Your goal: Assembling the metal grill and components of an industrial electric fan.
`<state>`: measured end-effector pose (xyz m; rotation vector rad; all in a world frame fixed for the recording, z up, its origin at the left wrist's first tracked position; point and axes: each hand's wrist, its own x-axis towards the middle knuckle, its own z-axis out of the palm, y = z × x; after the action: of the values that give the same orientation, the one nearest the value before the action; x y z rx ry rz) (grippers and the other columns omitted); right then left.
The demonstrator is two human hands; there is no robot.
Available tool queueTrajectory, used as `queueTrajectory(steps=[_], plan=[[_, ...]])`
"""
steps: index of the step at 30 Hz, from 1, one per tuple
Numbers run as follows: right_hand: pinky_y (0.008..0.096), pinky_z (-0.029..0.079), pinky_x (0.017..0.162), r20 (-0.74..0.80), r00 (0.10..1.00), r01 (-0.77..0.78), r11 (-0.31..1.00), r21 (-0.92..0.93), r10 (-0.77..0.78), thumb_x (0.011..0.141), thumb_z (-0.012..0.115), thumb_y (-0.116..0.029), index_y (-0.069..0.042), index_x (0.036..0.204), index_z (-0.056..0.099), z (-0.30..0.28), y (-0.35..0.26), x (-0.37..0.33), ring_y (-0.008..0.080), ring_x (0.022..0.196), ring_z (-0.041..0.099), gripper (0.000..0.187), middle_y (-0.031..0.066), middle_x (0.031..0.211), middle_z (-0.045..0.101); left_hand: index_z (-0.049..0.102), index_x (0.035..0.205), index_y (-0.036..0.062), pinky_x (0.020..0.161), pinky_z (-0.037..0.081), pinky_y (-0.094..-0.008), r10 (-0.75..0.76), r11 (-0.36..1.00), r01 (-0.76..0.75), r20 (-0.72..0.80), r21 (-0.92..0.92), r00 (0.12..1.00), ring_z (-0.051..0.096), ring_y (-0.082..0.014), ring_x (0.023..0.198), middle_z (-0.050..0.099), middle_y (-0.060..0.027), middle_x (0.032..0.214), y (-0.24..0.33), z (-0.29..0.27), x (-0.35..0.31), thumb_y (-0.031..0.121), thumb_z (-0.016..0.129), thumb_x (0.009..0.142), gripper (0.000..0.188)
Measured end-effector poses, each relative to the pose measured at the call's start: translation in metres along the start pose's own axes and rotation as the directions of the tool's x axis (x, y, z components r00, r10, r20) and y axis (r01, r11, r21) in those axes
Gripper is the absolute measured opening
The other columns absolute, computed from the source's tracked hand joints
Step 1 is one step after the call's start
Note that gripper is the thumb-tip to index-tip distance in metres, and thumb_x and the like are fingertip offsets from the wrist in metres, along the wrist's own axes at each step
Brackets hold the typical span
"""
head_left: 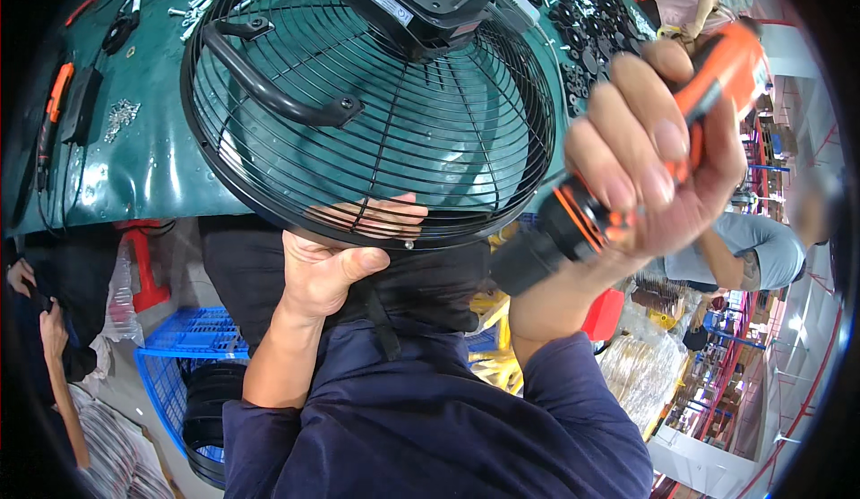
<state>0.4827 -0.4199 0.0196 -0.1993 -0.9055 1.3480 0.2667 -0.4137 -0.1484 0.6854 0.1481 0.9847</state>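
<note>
In the head view, a round black wire fan guard [388, 123] fills the upper middle, tilted at the near edge of a green-covered table [116, 172]. The left hand [327, 271] is closed around its lower rim, thumb on the near side and fingers behind the wires, which partly hide them. A small silver screw [408, 245] shows on the rim just beside that thumb. The right hand [658, 150] is wrapped around an orange-and-black power tool [726, 64], blurred, its thick black end slanting down-left near the guard's right side; the fingers cover much of its grip. The guard carries a curved black handle [269, 98] and a black bracket [439, 6], and its wires screen the tabletop behind. On the table's left lie a heap of small screws [123, 118], a black box [82, 105] and an orange-handled tool [59, 91]; dark small parts [587, 20] spread beyond the guard's right. Below left stands a blue crate [161, 351] with black rings [210, 400] inside, near a red stand [143, 271]. A co-worker's arm [61, 374] enters at far left, and a person in grey [761, 248] is at right
</note>
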Motion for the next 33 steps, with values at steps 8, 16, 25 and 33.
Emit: queueTrajectory(steps=[8,16,25,33], plan=[[0.0297,0.056,0.051,-0.439,0.812,-0.581,0.600,-0.550,0.384,0.086,0.062,-0.028,0.016,0.124,0.043,0.046,0.015,-0.004,0.0210,0.045,0.062,0.061,0.0425,0.111,0.058,0.060,0.128,-0.0057,0.101,0.050,-0.0398,-0.098,0.993,0.091,0.095,0.070,0.991,0.066,-0.0256,0.112,0.068,-0.0192,0.122,0.006,0.015,0.003,0.001,0.076,0.083,0.048],[0.0279,0.049,0.049,-0.347,0.736,-0.675,0.588,-0.446,0.581,0.081,0.076,-0.028,0.003,0.092,0.064,0.038,0.038,0.044,0.0153,0.050,0.062,0.035,0.0088,0.067,0.063,0.068,0.096,-0.0001,0.058,0.046,-0.0242,-0.057,0.996,0.065,-0.124,0.063,0.991,0.058,-0.0096,0.067,0.067,-0.0045,0.082,-0.003,0.026,-0.003,0.014,0.084,0.080,0.027],[0.0270,0.047,0.046,-0.325,0.768,-0.635,0.586,-0.503,0.552,0.079,0.074,-0.025,0.002,0.084,0.068,0.053,0.034,0.055,0.0159,0.046,0.059,0.028,0.0102,0.072,0.067,0.071,0.108,-0.0042,0.084,0.054,-0.0296,0.014,0.995,-0.016,0.025,0.103,1.000,0.068,-0.0152,0.094,0.074,-0.0107,0.106,0.000,0.016,-0.011,-0.003,0.074,0.085,0.024],[0.0286,0.053,0.049,-0.197,0.934,-0.358,0.757,-0.547,0.299,0.089,0.059,-0.029,0.014,0.110,0.049,0.046,0.022,0.037,0.0264,0.044,0.060,0.048,0.0231,0.083,0.061,0.071,0.104,-0.0067,0.085,0.054,-0.0321,-0.035,0.999,0.036,-0.049,0.018,0.998,0.070,-0.0198,0.092,0.074,-0.0158,0.101,0.005,0.011,-0.012,-0.002,0.076,0.081,0.024]])
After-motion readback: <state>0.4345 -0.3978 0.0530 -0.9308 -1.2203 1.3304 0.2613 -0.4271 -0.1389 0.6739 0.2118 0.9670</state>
